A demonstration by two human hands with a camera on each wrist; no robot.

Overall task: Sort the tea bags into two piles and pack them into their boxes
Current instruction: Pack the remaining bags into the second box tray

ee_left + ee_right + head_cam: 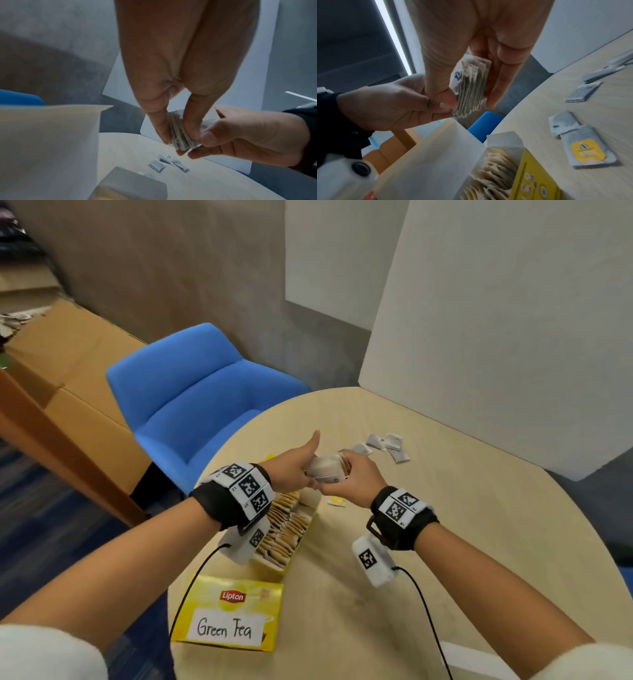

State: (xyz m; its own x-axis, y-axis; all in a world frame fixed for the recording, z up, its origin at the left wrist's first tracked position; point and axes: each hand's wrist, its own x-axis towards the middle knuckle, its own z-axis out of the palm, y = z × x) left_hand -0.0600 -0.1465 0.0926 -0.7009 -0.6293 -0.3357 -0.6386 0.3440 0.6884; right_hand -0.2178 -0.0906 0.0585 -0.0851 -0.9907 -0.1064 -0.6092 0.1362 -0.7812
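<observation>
Both hands hold one stack of tea bags (327, 469) above the table. My left hand (291, 467) grips the stack (178, 134) from the left, thumb up. My right hand (356, 477) pinches the same stack (469, 86) from the right. Under the hands an open yellow box (291, 532) holds rows of tea bags (494, 170). A closed yellow box labelled "Green Tea" (229, 616) lies near the front edge. Several loose grey tea bags (385, 445) lie scattered farther back (169, 163). A tea bag with a yellow tag (583, 147) lies beside the open box (337, 500).
The round wooden table (445, 542) has a blue chair (195, 398) behind its left side. White panels (513, 320) stand at the table's back right. Cardboard boxes (68, 364) sit on the floor at left. Cables run from both wrist cameras.
</observation>
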